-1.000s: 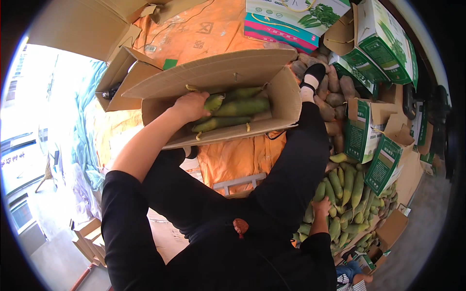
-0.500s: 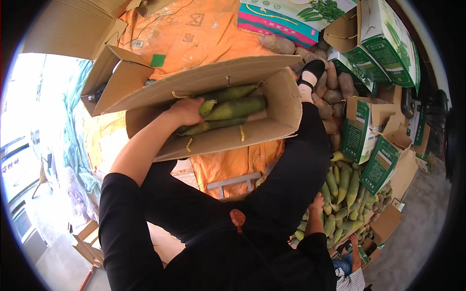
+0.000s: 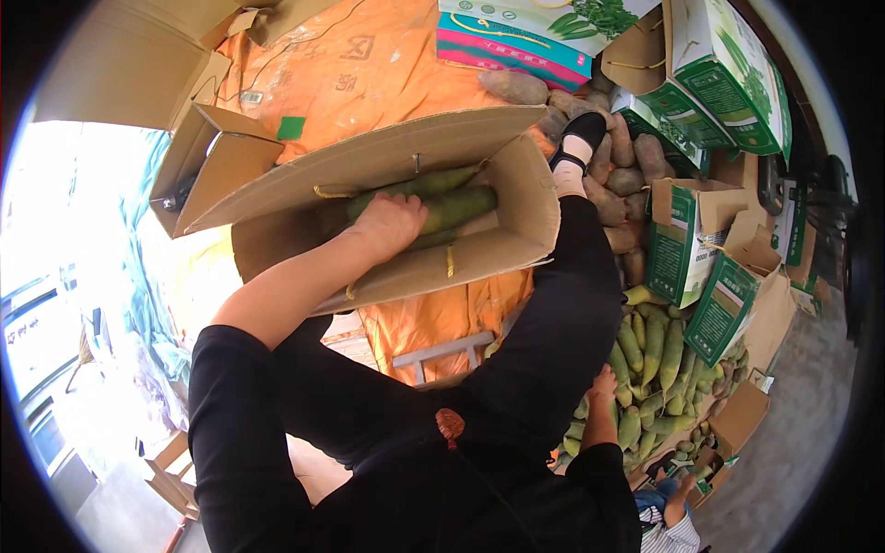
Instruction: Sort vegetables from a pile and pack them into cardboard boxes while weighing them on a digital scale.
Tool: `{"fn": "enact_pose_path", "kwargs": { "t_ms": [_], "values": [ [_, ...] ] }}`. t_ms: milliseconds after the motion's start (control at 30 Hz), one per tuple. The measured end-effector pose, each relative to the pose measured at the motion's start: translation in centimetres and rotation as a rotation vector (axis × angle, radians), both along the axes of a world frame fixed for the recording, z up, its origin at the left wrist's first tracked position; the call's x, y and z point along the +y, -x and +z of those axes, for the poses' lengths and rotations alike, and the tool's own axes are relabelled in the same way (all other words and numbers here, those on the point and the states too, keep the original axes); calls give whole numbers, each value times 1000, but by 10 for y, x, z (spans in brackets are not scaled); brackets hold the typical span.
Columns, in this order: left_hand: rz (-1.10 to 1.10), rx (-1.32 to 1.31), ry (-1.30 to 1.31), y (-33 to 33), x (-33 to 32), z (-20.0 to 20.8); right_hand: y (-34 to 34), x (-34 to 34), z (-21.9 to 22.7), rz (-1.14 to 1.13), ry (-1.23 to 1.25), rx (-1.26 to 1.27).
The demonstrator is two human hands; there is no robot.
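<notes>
A long open cardboard box (image 3: 525, 198) lies across in front of me, with several green radishes (image 3: 458, 208) in it, side by side. My left hand (image 3: 392, 224) reaches down into the box with its fingers bent over a radish, which it mostly covers. Another radish (image 3: 433, 182) lies along the far wall, just beyond the hand. Low on the right, beside my thigh, my right hand (image 3: 602, 382) is at the edge of a pile of green radishes (image 3: 654, 355). My leg partly hides its fingers, and I cannot make out whether they grip anything.
Brown-skinned roots (image 3: 627, 180) lie around my right foot. Green-and-white cartons (image 3: 678, 244) stand along the right, and a colourful box (image 3: 512, 46) lies at the far side. Orange sheeting (image 3: 323, 74) spreads beneath. Another person's arm (image 3: 679, 502) shows at lower right.
My left hand has moved right and slightly nearer inside the box, now covering the small radish whose end showed before. The right hand has hardly moved.
</notes>
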State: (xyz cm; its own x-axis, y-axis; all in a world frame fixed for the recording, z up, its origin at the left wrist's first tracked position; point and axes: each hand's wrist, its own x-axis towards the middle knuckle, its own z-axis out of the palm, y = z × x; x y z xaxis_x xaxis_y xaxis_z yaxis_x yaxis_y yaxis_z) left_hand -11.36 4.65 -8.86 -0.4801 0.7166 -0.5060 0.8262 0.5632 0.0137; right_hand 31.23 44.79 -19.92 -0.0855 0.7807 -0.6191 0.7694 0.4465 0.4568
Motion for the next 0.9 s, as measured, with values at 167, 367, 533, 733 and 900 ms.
{"fn": "enact_pose_path", "kwargs": {
  "t_ms": [167, 367, 533, 733, 900],
  "values": [
    [132, -66, -72, 3, 20, -13, -2, 0, 1, 35, 18, -19],
    [343, -252, 12, 16, 37, -23, 3, -1, 2, -39, 8, 46],
    [254, -320, -30, 23, 36, -14, 5, 0, 4, -43, 26, 20],
    [262, -272, -94, 11, 34, -14, 8, -1, 7, -44, 34, 19],
    [336, -270, -218, 8, 21, -7, 8, -2, 5, -18, 30, 3]
  ]
}}
